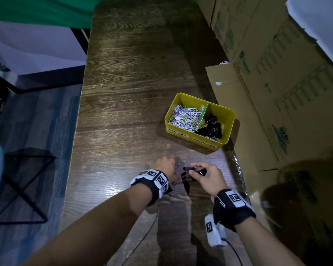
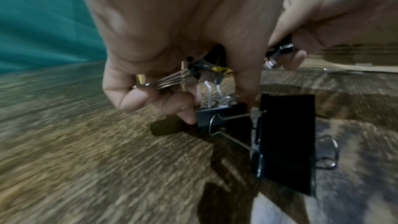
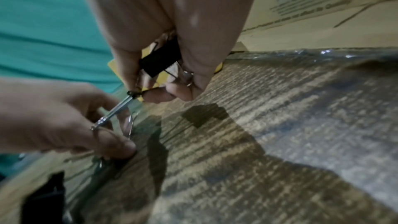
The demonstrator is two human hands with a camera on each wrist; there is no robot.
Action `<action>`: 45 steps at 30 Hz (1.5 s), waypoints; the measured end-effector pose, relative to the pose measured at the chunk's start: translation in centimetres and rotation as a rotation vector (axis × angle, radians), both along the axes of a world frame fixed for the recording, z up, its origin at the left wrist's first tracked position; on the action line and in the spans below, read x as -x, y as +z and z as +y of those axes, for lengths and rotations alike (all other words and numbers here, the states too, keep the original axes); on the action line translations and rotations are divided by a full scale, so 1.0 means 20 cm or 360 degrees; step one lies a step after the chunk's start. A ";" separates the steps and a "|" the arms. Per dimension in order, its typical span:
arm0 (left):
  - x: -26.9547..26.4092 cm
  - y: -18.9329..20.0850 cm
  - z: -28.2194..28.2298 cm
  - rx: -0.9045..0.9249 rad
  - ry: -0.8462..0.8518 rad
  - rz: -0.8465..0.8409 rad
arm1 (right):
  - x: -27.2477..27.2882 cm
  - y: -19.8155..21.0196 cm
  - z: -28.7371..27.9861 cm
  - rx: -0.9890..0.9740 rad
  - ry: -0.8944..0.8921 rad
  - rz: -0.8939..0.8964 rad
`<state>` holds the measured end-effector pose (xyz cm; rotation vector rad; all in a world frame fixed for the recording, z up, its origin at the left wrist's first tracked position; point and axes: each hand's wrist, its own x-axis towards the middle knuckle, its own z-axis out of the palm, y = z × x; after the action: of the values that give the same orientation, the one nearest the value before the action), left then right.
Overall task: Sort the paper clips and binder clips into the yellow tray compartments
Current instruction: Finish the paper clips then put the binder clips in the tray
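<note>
Gripping black binder clips [image 1: 188,176] in both the left hand [image 1: 166,167] and right hand [image 1: 210,178], short of the yellow tray [image 1: 192,140], a person risks dropping tangled wire handles.

Both forearms are bare, with no sleeves in sight. The left wrist wears a black band [image 1: 154,184] ringed by white blocks printed with black square marker patterns. The right wrist wears a like black band [image 1: 232,208] topped by one such white marker tile, and beneath it hangs a white block [image 1: 213,230] bearing another marker, from which a thin black cable [image 1: 235,252] trails away.
</note>
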<state>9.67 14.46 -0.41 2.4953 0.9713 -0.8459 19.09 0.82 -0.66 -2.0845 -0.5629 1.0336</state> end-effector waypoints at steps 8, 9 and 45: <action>0.01 -0.02 0.15 0.0381 0.0874 -0.0500 | -0.05 0.08 -0.04 -0.0391 -0.0525 0.0513; 0.02 0.00 0.18 0.0555 0.1157 -0.0670 | -0.06 0.11 -0.05 -0.0452 -0.0603 0.0602; -0.67 0.46 0.17 0.1456 0.1282 -0.1081 | -0.61 0.40 0.35 -0.0265 -0.0488 0.0153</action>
<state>23.16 17.91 8.71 1.2588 0.9071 -0.0790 31.22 7.73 7.27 -1.8911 -0.2604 0.8719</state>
